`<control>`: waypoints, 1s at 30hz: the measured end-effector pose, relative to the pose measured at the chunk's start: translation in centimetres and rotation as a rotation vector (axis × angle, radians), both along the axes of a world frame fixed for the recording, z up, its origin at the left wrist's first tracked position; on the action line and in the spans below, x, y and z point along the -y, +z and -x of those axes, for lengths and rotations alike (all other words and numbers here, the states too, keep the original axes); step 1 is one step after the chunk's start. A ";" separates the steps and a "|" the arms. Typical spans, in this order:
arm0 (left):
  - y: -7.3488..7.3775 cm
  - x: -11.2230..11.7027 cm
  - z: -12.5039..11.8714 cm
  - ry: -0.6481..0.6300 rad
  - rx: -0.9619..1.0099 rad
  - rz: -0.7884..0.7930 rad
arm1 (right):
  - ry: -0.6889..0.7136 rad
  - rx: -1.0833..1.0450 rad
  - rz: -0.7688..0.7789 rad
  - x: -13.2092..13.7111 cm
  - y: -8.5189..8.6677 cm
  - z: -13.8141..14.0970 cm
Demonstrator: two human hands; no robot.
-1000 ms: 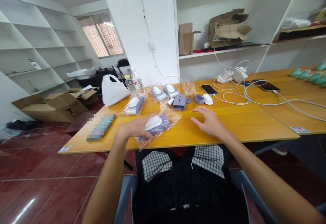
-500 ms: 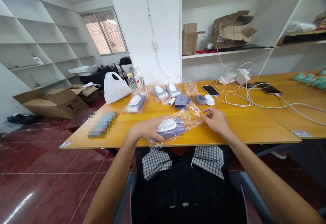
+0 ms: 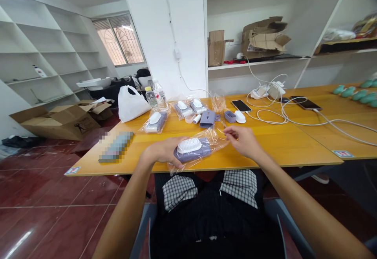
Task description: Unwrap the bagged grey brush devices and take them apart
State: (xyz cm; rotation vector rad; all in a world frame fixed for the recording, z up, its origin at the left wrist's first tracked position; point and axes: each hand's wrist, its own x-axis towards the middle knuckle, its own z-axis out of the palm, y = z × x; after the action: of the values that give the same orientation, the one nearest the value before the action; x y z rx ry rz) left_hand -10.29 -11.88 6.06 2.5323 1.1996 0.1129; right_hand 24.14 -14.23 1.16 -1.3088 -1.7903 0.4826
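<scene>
My left hand [image 3: 161,150] grips a white-bristled purple brush [image 3: 192,150] through its clear plastic bag [image 3: 216,139], just above the near part of the yellow wooden table [image 3: 282,149]. My right hand [image 3: 244,141] pinches the bag's far corner between thumb and fingers. Beyond them lie several more bagged brushes, the nearest [image 3: 155,122] left of centre. A loose purple case [image 3: 207,119], a small purple tray [image 3: 230,116], a white brush head [image 3: 240,116] and a small white cylinder [image 3: 196,119] sit farther away.
Two water bottles [image 3: 155,97] and a white plastic bag [image 3: 129,103] stand at the table's far left. A pixelated flat object [image 3: 116,147] lies near the left edge. Two phones [image 3: 241,105] and tangled white cables [image 3: 266,113] occupy the right side.
The bagged brush has shifted right and turned in my left hand. My right hand has moved from the bare tabletop to the bag's far corner.
</scene>
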 end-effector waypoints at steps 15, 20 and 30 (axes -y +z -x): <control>0.0 -0.6 -1.0 -0.095 0.221 0.010 | 0.352 -0.216 0.479 0.0 -0.7 -1.2; -0.7 -1.4 -0.5 -0.031 0.393 -0.006 | 0.388 -0.346 0.561 0.1 -0.3 -2.0; -0.7 -1.1 -1.5 -0.044 0.631 -0.013 | 0.439 -0.560 0.539 0.3 0.0 -1.3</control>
State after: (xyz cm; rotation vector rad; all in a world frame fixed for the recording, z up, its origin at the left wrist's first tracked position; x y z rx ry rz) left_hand -8.78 -10.82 5.34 2.2559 0.8804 0.8367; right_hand 25.39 -14.49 1.19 -0.9563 -1.4974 1.4985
